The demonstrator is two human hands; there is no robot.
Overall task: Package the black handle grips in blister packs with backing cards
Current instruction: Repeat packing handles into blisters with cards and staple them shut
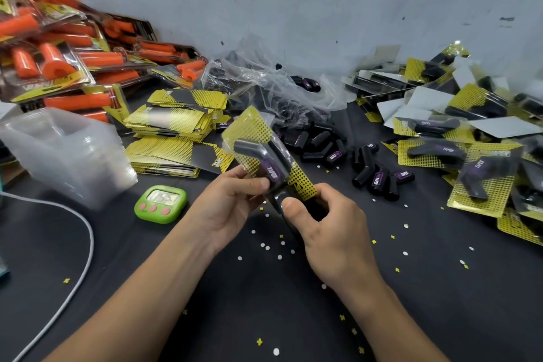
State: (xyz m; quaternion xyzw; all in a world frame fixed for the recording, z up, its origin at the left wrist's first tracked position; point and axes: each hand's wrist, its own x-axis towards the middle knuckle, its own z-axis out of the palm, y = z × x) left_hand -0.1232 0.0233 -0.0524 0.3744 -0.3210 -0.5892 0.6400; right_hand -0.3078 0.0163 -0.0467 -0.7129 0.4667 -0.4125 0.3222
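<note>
Both hands hold one blister pack above the middle of the dark table. Inside it lies a black bent handle grip with a purple label, over a yellow dotted backing card. My left hand pinches the pack's left side with thumb on top. My right hand grips its lower end, thumb pressed on the front. Loose black grips lie scattered behind. Stacks of yellow backing cards sit to the left, beside a stack of clear blister shells.
Finished black-grip packs pile up on the right. Orange-grip packs are heaped at far left. A crumpled clear bag lies at the back. A green timer and a white cable lie front left. Paper punchings dot the table.
</note>
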